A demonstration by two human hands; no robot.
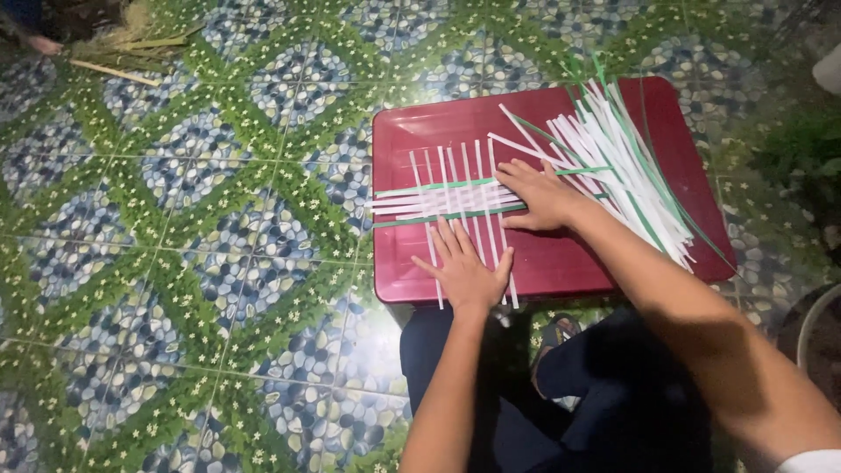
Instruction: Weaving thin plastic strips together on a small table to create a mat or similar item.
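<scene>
Left hand [466, 267] flat, fingers spread, pinning the upright white strips [451, 180] so they don't shift. Right hand [541, 194] also flat and open, pressing the crosswise strips of the woven patch [442, 203]. Beyond it: loose strip pile [613, 166]. All on my red lid [561, 263], over tiled floor [175, 263].

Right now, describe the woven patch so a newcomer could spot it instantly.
Find the dark red tray on the patterned tile floor. On its left half lies the woven patch, under the left hand and right hand. Its strips interlace crosswise; the loose strip pile just fans out.
</scene>
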